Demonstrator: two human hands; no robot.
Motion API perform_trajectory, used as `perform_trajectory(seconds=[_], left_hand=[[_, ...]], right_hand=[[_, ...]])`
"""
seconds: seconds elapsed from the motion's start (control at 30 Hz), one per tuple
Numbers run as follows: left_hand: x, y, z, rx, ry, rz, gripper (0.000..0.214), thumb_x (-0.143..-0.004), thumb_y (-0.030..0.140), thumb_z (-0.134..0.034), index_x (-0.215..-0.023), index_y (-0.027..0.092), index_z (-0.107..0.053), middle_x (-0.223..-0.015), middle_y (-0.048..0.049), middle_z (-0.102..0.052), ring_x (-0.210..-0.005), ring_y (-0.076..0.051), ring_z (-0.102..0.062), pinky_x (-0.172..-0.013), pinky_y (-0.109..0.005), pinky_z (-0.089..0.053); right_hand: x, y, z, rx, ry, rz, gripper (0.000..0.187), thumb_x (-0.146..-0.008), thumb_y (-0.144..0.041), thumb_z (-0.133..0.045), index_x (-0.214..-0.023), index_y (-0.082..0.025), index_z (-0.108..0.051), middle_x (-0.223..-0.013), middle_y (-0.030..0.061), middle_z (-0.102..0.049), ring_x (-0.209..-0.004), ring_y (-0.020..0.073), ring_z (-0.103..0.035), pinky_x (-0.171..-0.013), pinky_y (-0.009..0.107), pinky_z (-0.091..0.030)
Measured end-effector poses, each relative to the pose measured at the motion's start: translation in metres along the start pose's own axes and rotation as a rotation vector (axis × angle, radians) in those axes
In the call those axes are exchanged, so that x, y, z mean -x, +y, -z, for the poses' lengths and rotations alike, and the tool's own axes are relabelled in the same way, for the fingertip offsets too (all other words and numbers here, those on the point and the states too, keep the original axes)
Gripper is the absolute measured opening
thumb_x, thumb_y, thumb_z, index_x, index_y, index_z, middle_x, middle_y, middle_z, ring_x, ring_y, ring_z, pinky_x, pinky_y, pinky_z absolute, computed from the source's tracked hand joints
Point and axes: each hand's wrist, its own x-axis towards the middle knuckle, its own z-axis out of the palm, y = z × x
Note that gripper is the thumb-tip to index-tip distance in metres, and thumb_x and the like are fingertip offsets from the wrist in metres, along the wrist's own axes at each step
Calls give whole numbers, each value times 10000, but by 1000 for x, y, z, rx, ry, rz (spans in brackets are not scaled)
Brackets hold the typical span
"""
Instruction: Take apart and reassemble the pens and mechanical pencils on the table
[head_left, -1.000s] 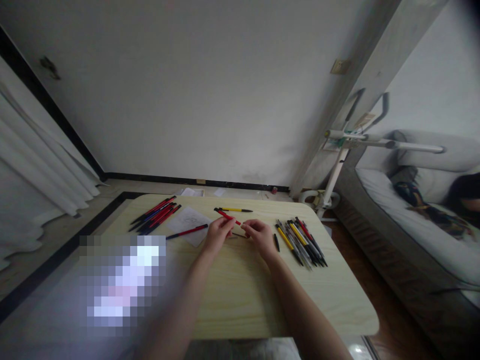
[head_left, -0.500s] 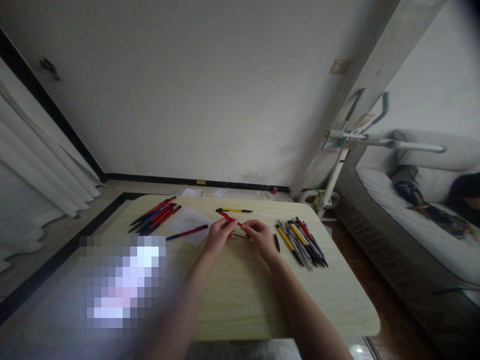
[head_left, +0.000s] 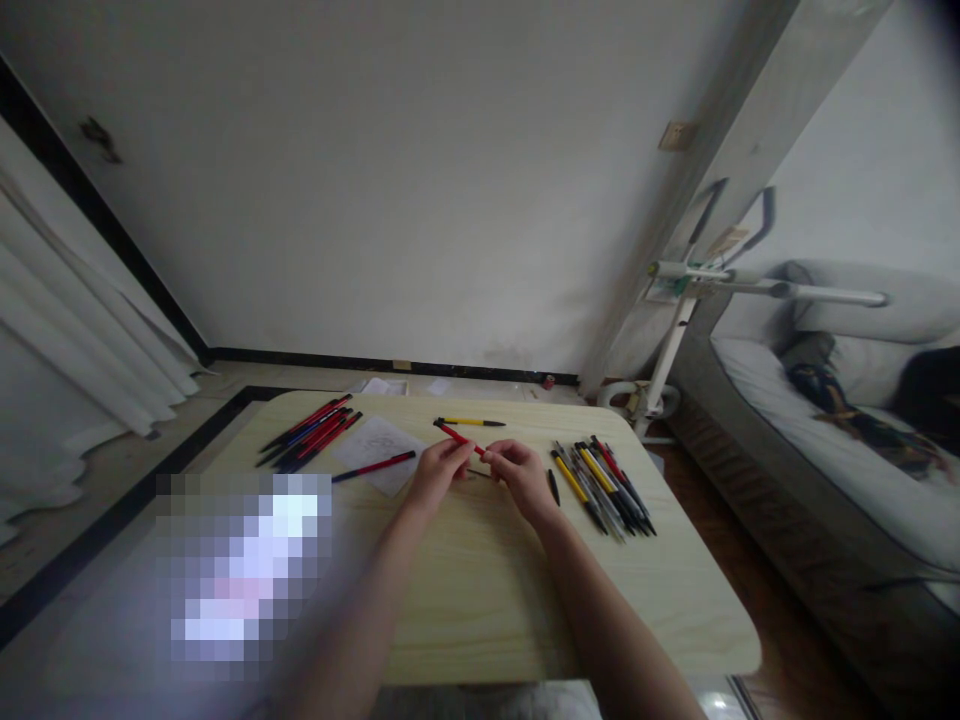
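My left hand (head_left: 435,472) pinches a red pen barrel (head_left: 454,434) that points up and to the left over the wooden table (head_left: 480,590). My right hand (head_left: 517,472) is closed at the pen's near end, its fingertips touching those of the left; what it grips is too small to name. A thin dark part (head_left: 478,472) lies on the table just under the hands. A yellow pen (head_left: 471,422) lies just beyond them.
A bunch of red and dark pens (head_left: 307,431) lies at the table's back left beside a paper sheet (head_left: 379,452) with a red pen (head_left: 373,465) on it. Several mixed pens (head_left: 600,482) lie at the right. A sofa (head_left: 832,440) and a white stand (head_left: 675,340) are beyond the table.
The hands have drawn a little closer together around the red pen, which has shifted slightly. Everything else on the table stays where it was.
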Motion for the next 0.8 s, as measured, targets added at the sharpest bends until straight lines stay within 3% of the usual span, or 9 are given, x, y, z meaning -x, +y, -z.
perform_trajectory(seconds=[0.43, 0.8], left_hand=[[0, -9, -1, 244, -69, 97, 257, -694, 379, -577, -752, 131, -607, -570, 13, -497, -488, -71, -425, -457, -206, -283], [-2, -10, -1, 288, -70, 109, 252, -688, 381, -584, -718, 131, -601, -534, 23, -491, -450, -64, -419, -443, -212, -275]], right_hand=[[2, -2, 0, -26, -33, -27, 175, -650, -316, -653, -718, -163, -603, -627, -1, -599, -455, 64, -439, -426, 192, -319], [3, -4, -3, -62, -40, -52, 173, -636, -314, -668, -715, -173, -605, -636, 2, -617, -450, 71, -454, -432, 206, -332]])
